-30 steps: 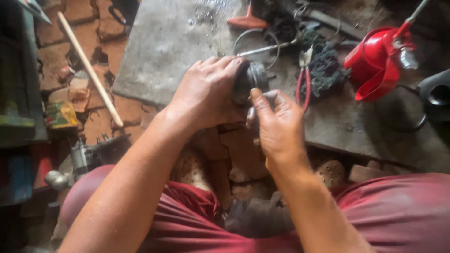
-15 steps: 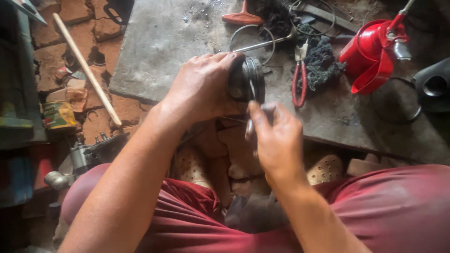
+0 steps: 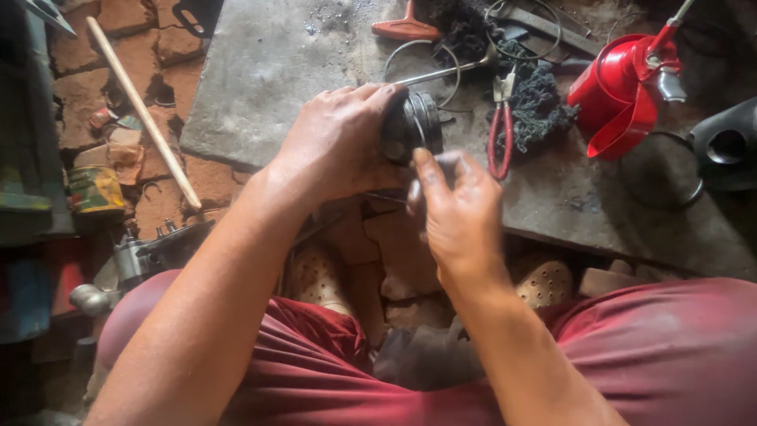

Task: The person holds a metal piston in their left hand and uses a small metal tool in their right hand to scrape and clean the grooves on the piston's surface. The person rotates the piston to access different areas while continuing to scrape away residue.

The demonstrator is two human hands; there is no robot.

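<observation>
My left hand (image 3: 335,146) wraps around a dark round grooved metal part (image 3: 416,125), held above the front edge of a grey stone slab (image 3: 260,71). My right hand (image 3: 456,211) sits just below and to the right of that part, fingers pinched together and blurred; its fingertips reach up to the part's lower rim. Whether something small lies between those fingertips cannot be told. Both forearms rise from my lap in dark red shorts.
On the slab lie red-handled pliers (image 3: 500,130), a dark rag (image 3: 540,99), a red oil can (image 3: 623,83), a red-handled tool (image 3: 406,28), wire rings and a black housing (image 3: 725,146). A wooden stick (image 3: 142,110) and a tin (image 3: 93,189) lie left on brick floor.
My left hand has turned the round part so its grooved rim shows more. My right hand dropped below it, then came back up toward it.
</observation>
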